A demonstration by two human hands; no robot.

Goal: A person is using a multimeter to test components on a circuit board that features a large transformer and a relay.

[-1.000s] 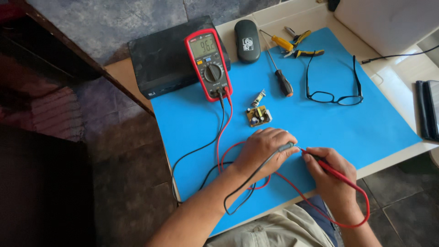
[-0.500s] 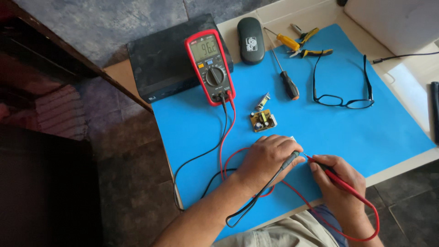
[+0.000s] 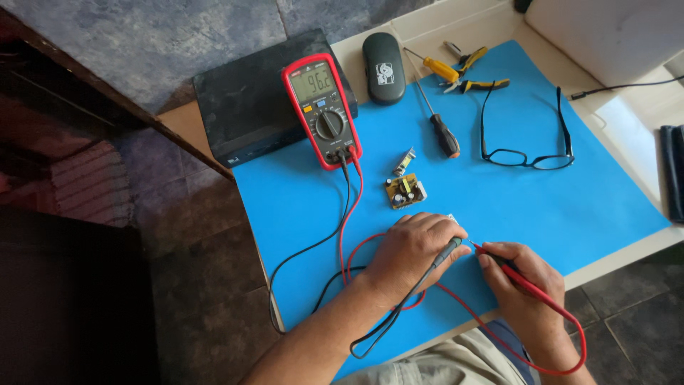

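A small pale part (image 3: 452, 217), mostly hidden, was seen on the blue mat (image 3: 570, 207) just beyond the left hand (image 3: 410, 249), with both probe tips brought to it. The black probe (image 3: 445, 253) was pinched under the curled fingers of the left hand, palm down; the red probe (image 3: 509, 274) was gripped pen-like by the right hand (image 3: 516, 285). Farther off lay a small circuit board (image 3: 406, 191), a red multimeter (image 3: 322, 108), a screwdriver (image 3: 438, 121), pliers (image 3: 474, 75) and spectacles (image 3: 527, 135).
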